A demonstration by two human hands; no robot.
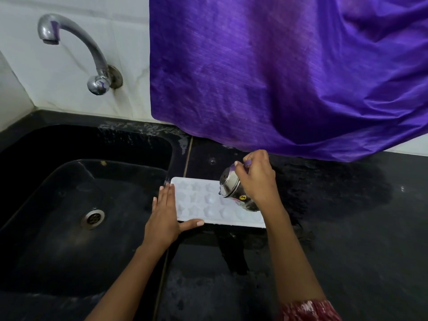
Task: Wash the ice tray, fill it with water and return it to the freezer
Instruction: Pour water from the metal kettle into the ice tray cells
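The right hand (256, 179) grips a tilted steel cup (229, 183) over the white ice tray (199, 202), whose left end the flat, open left hand (163, 216) steadies.

Little can be read here. The steel cup (230, 185) carries a small round yellow sticker low on its side, with a dark mark that looks like a "3" — too small to be sure. Just below it sits a red-and-white label, its print illegible. No other text shows.

Left hand (165, 216) flat, fingers straight; right hand (256, 176) curled closed, gripping.
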